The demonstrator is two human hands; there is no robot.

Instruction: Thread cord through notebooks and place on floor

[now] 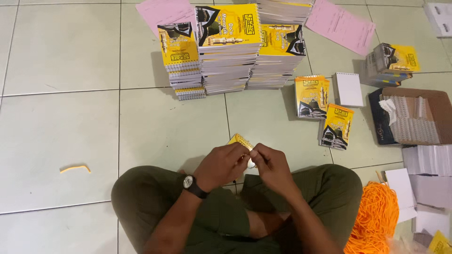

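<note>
I sit cross-legged on a tiled floor. Both hands meet over my lap around a small yellow spiral-bound booklet (pixel 239 140), of which only the top corner shows. My left hand (pixel 220 165), with a black wristwatch on the wrist, grips its left side. My right hand (pixel 272 168) pinches at its right edge, fingertips touching the left hand. The rest of the booklet is hidden behind the fingers.
Tall stacks of yellow booklets (pixel 229 47) stand ahead, with smaller piles (pixel 310 96) to the right. A cardboard box of white spiral coils (pixel 413 117), white paper stacks (pixel 431 160), pink sheets (pixel 340 24) and a heap of orange cord (pixel 374 218) lie right. An orange cord scrap (pixel 75 168) lies left.
</note>
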